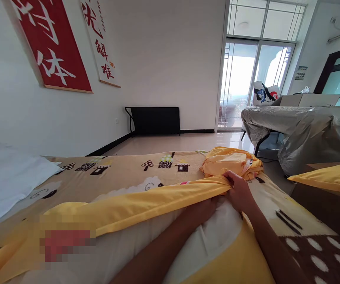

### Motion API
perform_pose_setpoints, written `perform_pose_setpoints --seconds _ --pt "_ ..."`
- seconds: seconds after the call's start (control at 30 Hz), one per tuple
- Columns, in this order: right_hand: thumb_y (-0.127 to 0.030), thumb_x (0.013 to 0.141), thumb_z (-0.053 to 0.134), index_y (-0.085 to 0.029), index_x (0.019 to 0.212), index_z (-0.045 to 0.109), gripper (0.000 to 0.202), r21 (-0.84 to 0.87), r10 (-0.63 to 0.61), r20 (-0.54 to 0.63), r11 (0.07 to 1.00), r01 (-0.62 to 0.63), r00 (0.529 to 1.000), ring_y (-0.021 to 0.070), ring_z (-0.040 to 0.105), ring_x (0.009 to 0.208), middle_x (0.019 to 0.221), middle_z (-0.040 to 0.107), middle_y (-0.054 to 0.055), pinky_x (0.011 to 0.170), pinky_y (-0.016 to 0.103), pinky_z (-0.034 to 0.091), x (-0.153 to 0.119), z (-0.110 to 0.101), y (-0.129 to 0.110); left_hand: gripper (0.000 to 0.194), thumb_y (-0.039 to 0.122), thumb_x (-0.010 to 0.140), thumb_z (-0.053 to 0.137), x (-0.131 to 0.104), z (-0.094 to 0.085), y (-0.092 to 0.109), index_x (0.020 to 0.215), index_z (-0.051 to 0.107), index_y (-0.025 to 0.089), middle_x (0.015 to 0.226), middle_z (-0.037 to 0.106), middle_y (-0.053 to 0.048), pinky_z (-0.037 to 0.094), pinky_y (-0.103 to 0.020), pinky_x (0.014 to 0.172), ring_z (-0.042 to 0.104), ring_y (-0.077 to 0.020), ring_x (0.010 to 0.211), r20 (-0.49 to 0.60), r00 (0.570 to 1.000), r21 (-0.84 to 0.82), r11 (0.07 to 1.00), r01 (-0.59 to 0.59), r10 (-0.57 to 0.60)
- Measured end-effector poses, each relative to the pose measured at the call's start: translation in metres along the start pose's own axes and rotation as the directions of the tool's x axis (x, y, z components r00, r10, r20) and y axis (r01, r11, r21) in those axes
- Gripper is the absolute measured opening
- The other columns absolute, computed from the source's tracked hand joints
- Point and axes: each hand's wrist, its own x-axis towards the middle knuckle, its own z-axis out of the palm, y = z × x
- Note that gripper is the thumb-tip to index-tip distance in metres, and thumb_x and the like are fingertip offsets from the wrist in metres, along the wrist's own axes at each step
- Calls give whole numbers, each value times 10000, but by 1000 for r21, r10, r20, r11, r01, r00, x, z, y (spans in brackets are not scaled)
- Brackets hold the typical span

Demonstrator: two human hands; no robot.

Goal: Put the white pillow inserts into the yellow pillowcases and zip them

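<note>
A yellow pillowcase (146,201) stretches across the bed in front of me, its hemmed edge running from lower left to the right. Under and in front of that edge lies a white pillow (199,240), partly covered by yellow cloth. My right hand (237,191) grips the pillowcase at the right end of the hem, fingers bent over the cloth. My left hand (208,208) reaches beneath the hem against the pillow's far right part; its fingers are hidden by the cloth. Just beyond my right hand sits a bundle of folded yellow fabric (226,161).
A beige patterned blanket (128,171) covers the bed. White bedding (7,173) lies at the left. Another yellow cloth (332,177) rests on a brown box at the right. Behind it stands a plastic-covered table (300,122); a black folded frame (155,120) leans by the wall.
</note>
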Motion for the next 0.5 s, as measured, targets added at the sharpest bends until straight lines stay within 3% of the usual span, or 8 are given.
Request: perform_pose_setpoints --seconds 0.2,0.33,0.5 --pt "-111 556 465 -190 776 542 247 196 -16 44 981 7 999 158 559 697 720 631 -8 610 236 413 1 4 8 434 409 921 348 -2 0 -2 1319 498 320 1361 521 3 225 -424 1151 393 -229 1314 -47 999 102 995 -23 27" --pt "-127 576 494 -183 785 555 224 266 -8 65 964 -10 998 159 566 693 724 640 1 605 236 429 2 6 9 469 437 913 360 0 3 -5 1359 444 317 1421 452 7 251 -428 1143 391 -233 1317 -15 999 61 998 30 -29" --pt "-126 579 516 -176 792 589 231 326 7 100 945 -39 995 170 583 725 756 658 11 636 246 446 2 6 7 453 423 925 325 0 -1 -1 1346 461 323 1398 480 14 226 -409 1161 403 -212 1314 10 997 -5 998 70 -70"
